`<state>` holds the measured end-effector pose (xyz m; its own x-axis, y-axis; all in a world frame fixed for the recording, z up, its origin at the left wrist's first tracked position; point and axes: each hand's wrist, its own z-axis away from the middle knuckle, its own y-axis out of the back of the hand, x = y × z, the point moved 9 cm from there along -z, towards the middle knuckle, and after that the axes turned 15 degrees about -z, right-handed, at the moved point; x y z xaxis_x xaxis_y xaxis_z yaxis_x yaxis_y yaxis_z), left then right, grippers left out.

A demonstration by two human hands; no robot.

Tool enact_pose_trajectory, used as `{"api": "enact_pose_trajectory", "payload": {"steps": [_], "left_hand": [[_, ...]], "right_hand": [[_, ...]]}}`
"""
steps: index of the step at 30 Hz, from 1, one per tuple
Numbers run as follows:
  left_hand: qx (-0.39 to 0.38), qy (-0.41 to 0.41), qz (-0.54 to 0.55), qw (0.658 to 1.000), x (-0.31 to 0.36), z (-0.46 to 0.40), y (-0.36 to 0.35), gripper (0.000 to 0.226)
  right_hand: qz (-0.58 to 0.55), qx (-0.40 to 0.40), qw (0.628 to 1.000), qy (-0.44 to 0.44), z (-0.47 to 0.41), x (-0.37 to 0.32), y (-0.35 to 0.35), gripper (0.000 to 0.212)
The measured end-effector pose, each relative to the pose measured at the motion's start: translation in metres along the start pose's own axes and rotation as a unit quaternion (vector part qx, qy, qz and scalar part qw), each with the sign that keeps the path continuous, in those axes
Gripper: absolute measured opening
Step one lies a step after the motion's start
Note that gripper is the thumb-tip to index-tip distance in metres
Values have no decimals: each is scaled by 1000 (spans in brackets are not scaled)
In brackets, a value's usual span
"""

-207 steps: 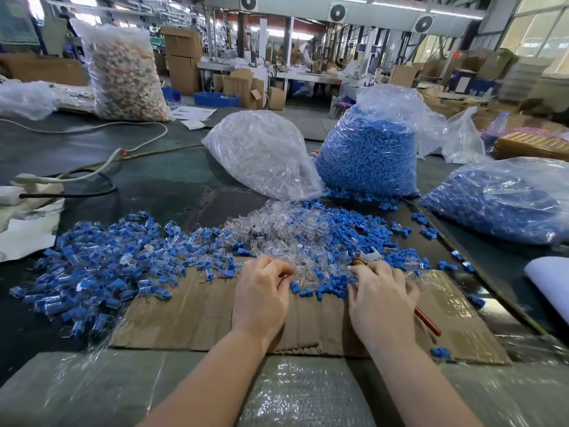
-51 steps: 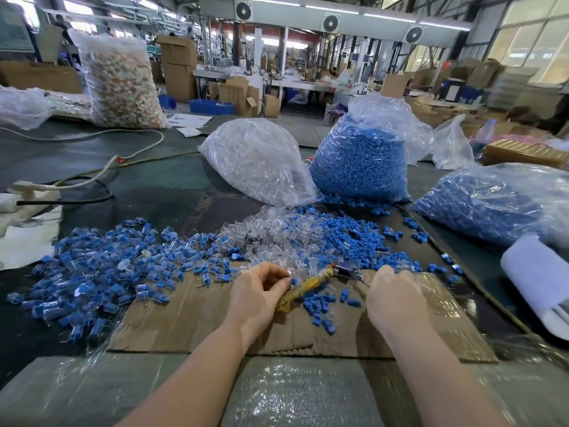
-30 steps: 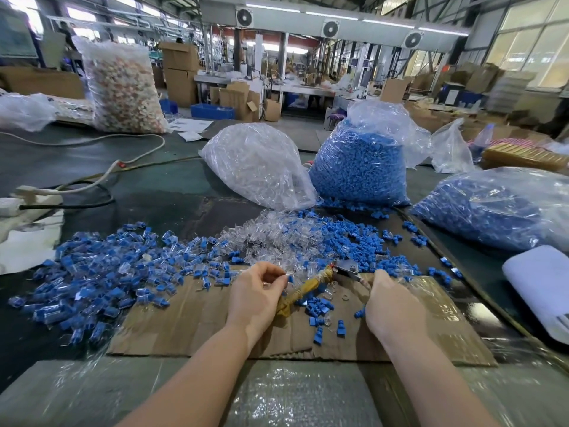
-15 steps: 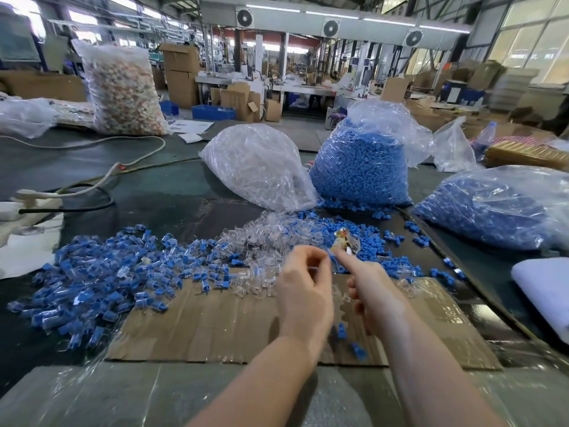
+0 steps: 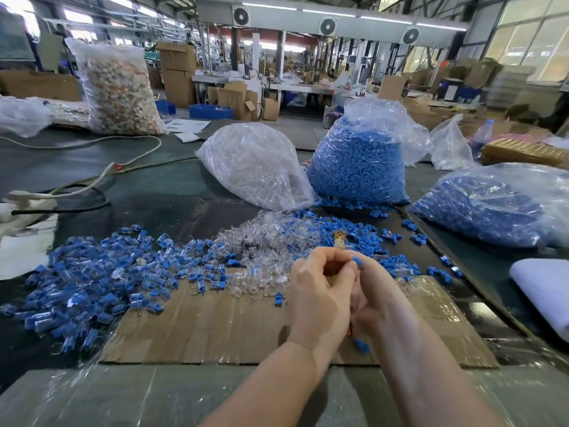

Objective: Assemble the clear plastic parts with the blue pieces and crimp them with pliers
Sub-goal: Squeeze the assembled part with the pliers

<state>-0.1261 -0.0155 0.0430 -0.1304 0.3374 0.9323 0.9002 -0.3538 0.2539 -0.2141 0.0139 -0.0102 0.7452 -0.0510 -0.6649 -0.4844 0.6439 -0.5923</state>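
Note:
My left hand and right hand are raised close together over the cardboard sheet. The pliers stand upright between them, yellow end on top and a bit of red handle below. My left hand's curled fingers hold the pliers. My right hand's fingertips pinch a small blue piece. Behind the hands lie a heap of clear plastic parts and loose blue pieces. A wide pile of joined blue-and-clear parts spreads to the left.
A bag of clear parts and a bag of blue pieces stand behind the heaps. A third blue-filled bag lies at the right, above a white roll. Cables run at the left. One blue piece lies under my wrists.
My hands left the table and came together in the air with the pliers upright between them. A second ago my left hand held the pliers low while my right picked among the pieces.

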Motion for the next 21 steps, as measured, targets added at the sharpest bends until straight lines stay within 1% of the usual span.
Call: {"api": "enact_pose_trajectory", "payload": {"steps": [2, 4, 5, 8, 11, 13, 15, 18, 21], "left_hand": [[-9, 1, 51, 999, 5, -2, 2, 15], [-17, 16, 114, 993, 6, -5, 7, 7], [-14, 26, 127, 991, 3, -7, 10, 4], [-19, 83, 159, 984, -19, -15, 18, 6], [-18, 161, 204, 965, -48, -21, 24, 6], [-22, 191, 226, 955, -62, -23, 26, 6], [-20, 205, 229, 951, -73, -27, 30, 7], [-9, 209, 218, 953, -83, -33, 38, 7], [-4, 207, 210, 955, -89, -37, 43, 8]], "right_hand": [[22, 24, 999, 17, 0, -6, 3, 30], [29, 28, 999, 17, 0, -10, 4, 16], [27, 24, 999, 10, 0, -12, 4, 15], [33, 0, 999, -13, 7, -17, 2, 41], [77, -41, 996, -23, 14, -17, -3, 54], [101, -54, 993, -17, 18, -15, -4, 49], [104, -59, 993, -22, 19, -11, -4, 45], [94, -65, 993, -42, 21, -4, -6, 43], [108, -73, 990, -43, 24, 3, -10, 39]]}}
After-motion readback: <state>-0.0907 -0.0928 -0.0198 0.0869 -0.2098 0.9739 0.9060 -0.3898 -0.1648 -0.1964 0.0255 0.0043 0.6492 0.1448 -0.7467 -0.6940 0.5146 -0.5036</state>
